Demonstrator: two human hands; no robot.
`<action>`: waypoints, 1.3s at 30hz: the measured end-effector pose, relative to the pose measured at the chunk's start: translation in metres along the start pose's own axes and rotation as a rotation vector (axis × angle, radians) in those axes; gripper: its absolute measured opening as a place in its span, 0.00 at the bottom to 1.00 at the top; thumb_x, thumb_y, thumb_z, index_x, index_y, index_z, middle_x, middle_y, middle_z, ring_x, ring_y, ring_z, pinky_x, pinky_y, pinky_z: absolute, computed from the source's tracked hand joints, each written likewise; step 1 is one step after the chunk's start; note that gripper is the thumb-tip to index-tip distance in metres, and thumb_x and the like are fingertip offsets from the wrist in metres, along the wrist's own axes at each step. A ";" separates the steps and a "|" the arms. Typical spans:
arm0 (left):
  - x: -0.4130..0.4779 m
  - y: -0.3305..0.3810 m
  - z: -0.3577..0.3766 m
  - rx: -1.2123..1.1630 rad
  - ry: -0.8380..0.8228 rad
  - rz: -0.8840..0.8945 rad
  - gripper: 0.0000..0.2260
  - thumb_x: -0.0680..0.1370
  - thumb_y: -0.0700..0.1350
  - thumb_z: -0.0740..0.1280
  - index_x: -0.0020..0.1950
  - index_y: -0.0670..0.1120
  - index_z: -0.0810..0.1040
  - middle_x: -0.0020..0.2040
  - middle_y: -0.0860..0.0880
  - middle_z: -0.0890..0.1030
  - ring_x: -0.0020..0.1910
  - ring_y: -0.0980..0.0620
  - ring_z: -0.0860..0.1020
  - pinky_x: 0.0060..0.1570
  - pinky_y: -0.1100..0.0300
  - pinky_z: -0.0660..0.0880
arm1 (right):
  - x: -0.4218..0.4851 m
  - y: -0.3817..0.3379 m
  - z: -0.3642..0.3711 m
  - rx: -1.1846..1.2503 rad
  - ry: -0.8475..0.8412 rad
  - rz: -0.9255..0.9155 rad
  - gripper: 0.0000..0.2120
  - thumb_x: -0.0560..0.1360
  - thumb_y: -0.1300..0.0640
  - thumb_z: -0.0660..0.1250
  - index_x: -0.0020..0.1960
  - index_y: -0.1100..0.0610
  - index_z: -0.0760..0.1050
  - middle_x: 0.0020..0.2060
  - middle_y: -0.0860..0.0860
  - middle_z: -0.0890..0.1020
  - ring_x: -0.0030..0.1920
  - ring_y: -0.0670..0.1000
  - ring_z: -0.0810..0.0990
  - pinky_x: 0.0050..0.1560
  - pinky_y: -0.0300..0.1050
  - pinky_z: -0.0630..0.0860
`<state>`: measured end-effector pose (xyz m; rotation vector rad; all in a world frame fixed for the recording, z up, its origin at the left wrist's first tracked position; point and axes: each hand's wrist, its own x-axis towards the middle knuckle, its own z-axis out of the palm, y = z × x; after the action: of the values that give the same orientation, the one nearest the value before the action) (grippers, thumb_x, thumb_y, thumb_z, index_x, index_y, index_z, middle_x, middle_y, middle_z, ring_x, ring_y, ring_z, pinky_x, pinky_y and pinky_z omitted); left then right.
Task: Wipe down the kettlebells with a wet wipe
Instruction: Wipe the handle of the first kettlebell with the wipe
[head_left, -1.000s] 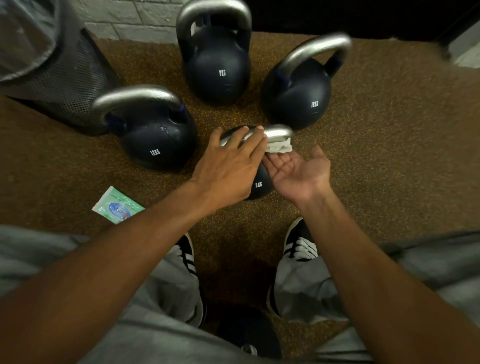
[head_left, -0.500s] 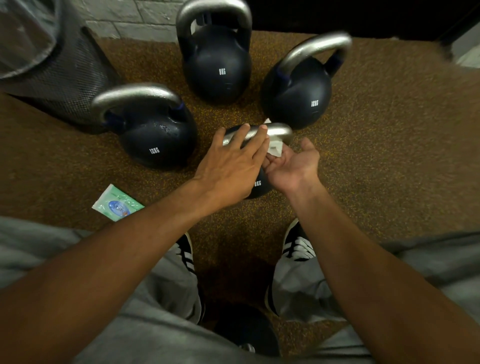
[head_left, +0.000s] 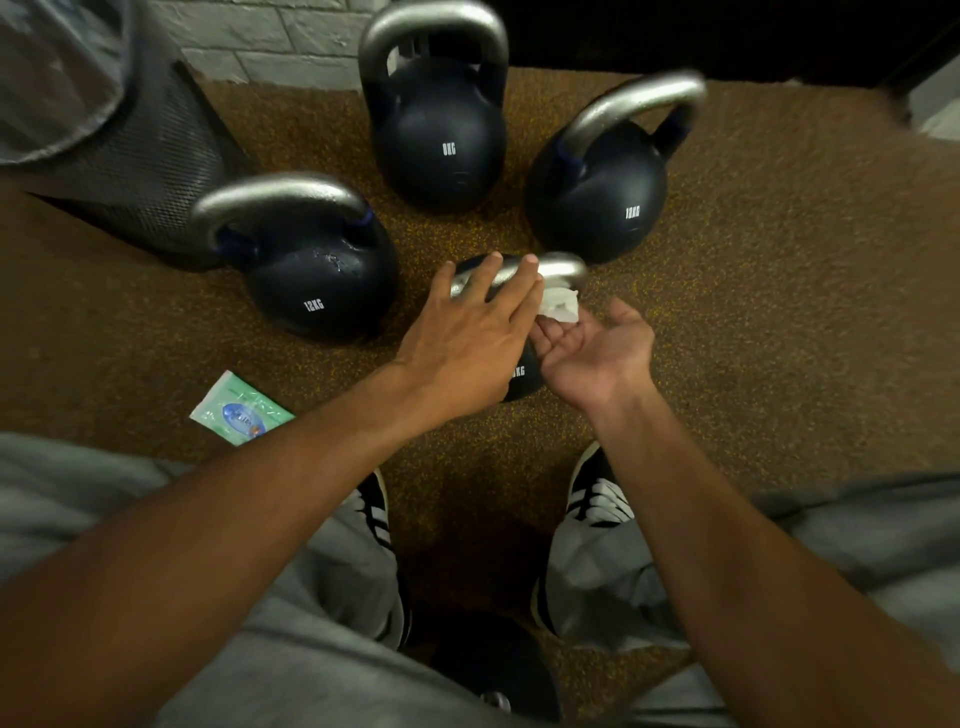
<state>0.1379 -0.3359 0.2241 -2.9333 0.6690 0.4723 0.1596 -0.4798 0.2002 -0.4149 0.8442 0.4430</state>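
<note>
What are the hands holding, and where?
The right hand holds the wipe by its lower edge, at the fingertips. The left hand just rests flat on the kettlebell handle.

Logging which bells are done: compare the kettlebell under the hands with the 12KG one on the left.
The near kettlebell looks smaller than the 12KG kettlebell. The left hand rests on the near one's handle, the right hand holds a wet wipe at it; the 12KG one stands untouched. Both: dark bodies, silver handles.
</note>
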 end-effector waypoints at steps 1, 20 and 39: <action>0.000 0.000 0.000 0.003 0.000 0.000 0.41 0.79 0.51 0.67 0.83 0.43 0.45 0.84 0.43 0.43 0.82 0.38 0.48 0.76 0.33 0.54 | 0.000 -0.002 0.000 -0.001 0.003 -0.004 0.33 0.84 0.40 0.48 0.66 0.67 0.75 0.59 0.64 0.83 0.61 0.59 0.82 0.64 0.50 0.77; 0.001 -0.001 -0.001 -0.026 0.003 0.008 0.41 0.79 0.51 0.67 0.83 0.44 0.46 0.84 0.44 0.44 0.82 0.38 0.48 0.76 0.35 0.57 | -0.006 -0.007 0.002 -0.087 0.056 -0.021 0.36 0.82 0.37 0.50 0.69 0.68 0.73 0.61 0.66 0.81 0.63 0.62 0.81 0.69 0.52 0.74; -0.010 -0.013 -0.007 -0.265 0.090 -0.032 0.35 0.81 0.54 0.66 0.82 0.45 0.56 0.83 0.45 0.56 0.81 0.44 0.56 0.75 0.42 0.61 | -0.008 0.010 0.011 -1.861 0.046 -0.761 0.30 0.86 0.45 0.42 0.81 0.61 0.55 0.81 0.61 0.57 0.81 0.59 0.52 0.80 0.60 0.50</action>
<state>0.1371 -0.3209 0.2339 -3.2261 0.6109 0.4605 0.1565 -0.4680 0.2114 -2.3537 0.0106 0.3776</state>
